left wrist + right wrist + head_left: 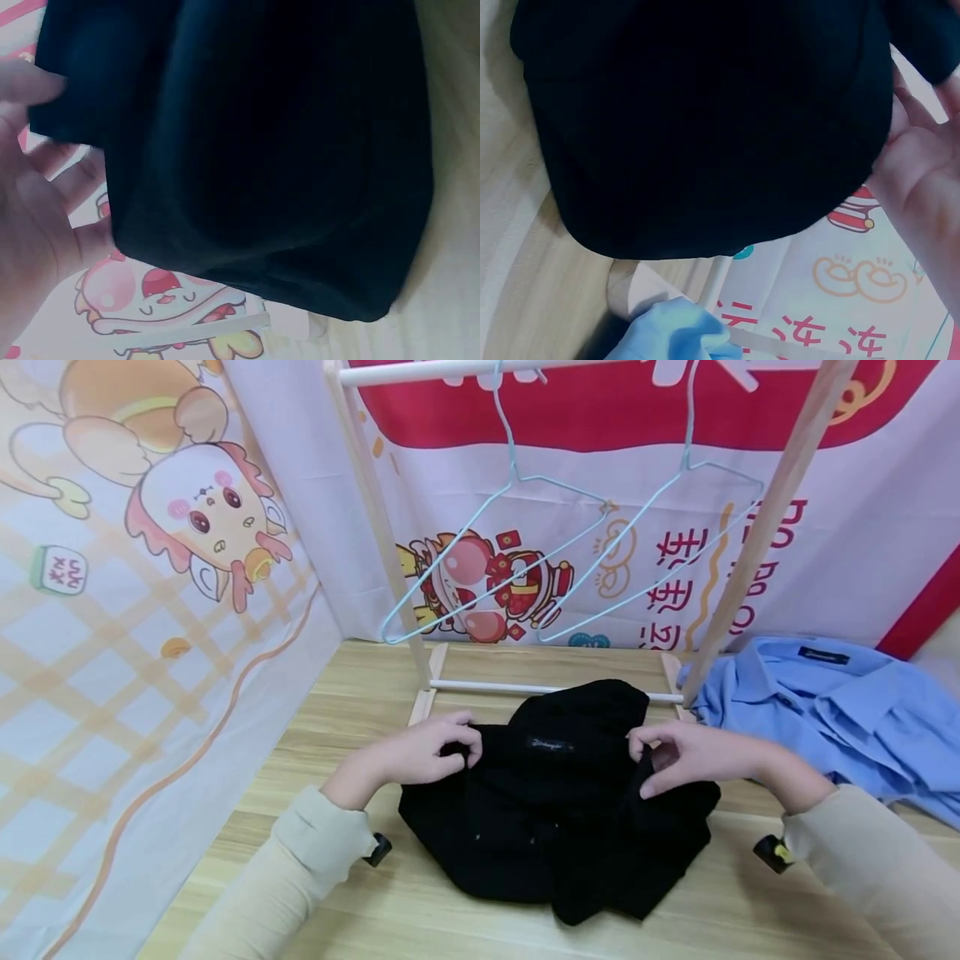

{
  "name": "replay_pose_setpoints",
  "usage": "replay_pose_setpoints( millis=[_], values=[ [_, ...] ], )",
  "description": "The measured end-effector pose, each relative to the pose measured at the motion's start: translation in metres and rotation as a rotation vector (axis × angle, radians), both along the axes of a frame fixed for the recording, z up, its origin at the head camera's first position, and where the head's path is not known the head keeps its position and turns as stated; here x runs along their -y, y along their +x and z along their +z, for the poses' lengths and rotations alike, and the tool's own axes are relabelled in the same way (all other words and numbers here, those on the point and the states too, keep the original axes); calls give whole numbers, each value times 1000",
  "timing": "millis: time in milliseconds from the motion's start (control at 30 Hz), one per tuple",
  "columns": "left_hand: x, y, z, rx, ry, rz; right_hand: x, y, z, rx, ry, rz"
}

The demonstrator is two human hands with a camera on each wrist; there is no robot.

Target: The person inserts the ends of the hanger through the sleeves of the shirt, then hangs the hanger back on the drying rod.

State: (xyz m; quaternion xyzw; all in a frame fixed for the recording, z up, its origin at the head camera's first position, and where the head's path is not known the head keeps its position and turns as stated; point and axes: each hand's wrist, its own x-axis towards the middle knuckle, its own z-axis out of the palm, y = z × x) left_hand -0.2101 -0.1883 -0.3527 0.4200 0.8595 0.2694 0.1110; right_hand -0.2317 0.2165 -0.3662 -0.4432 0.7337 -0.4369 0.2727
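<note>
A black shirt point(525, 827) with a small label inside its collar lies bunched on the wooden table. My left hand point(438, 747) pinches its edge left of the label between thumb and fingers. On the other side my right hand point(686, 756) pinches a raised fold of the cloth. The left wrist view shows the black cloth point(285, 165) hanging beside the left hand point(37, 180), its thumb over the edge. In the right wrist view the cloth point(705, 150) covers most of the picture, with the right hand point(922, 157) at its edge.
Behind the shirt stands a wooden rack with a white top bar point(427, 372) and a low crossbar point(480, 687). Two light-blue wire hangers point(513, 477) hang from it. A folded blue shirt point(810, 710) lies at the right. Printed cloth point(187, 568) lines the left side.
</note>
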Motion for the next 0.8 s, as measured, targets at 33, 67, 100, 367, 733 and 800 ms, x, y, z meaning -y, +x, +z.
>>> replay_pose_setpoints(
  millis=[33, 67, 100, 367, 733, 800],
  values=[
    [0, 1, -1, 18, -15, 6, 0, 1, 0, -21, 20, -31],
    [1, 1, -1, 36, -31, 8, 0, 2, 0, -40, 39, -58],
    [1, 2, -2, 54, -46, 9, 0, 3, -1, -56, 53, -80],
    [7, 1, -11, 151, -73, 50, 0, 8, -4, -117, 18, -117],
    [17, 1, -1, -91, 141, 186, -1, 10, -1, -372, -83, -293],
    [17, 1, 1, -147, 181, 226, -1, 11, 2, -443, -97, -350]
  ],
)
